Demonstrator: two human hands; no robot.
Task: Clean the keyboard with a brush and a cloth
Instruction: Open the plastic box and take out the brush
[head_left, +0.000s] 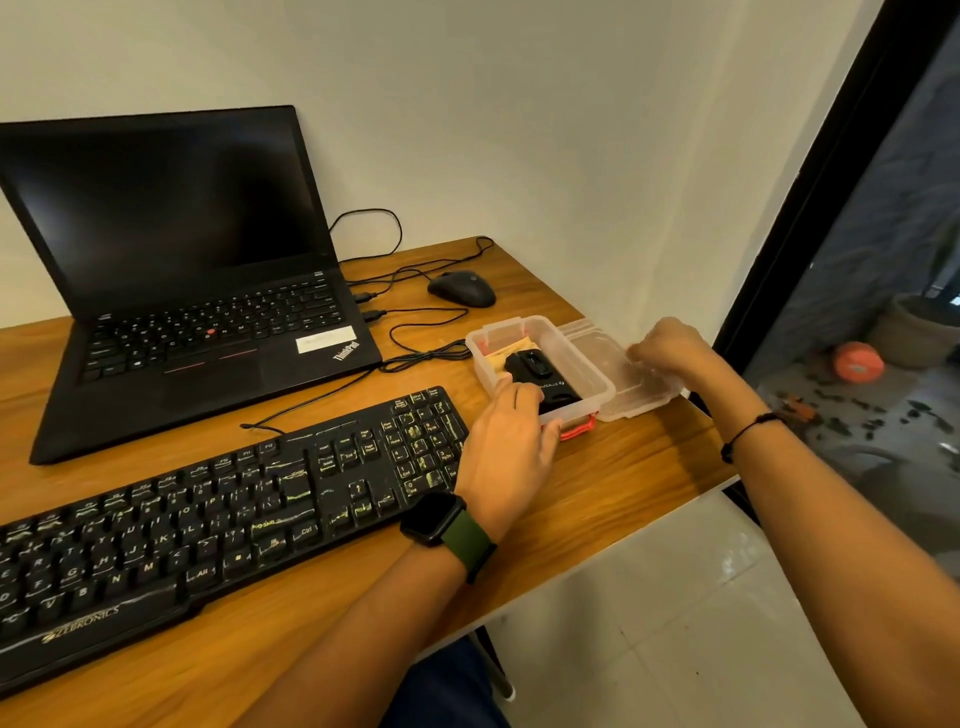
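**Head view: both hands at the open plastic box**

We see our left hand (511, 441) resting on the near edge of the clear rectangular plastic box (587, 376), fingers curled loosely over a black object (540, 376) inside; whether it grips it we cannot tell. Beyond those fingers a yellow cloth (506, 353) lies in the box. Our right hand (667, 348) pinches the clear lid (631, 389), which lies opened just right of the box. Left of our left hand, touching its wrist side, sits the dusty black Zebronics keyboard (208, 525) on the wooden desk (623, 467).
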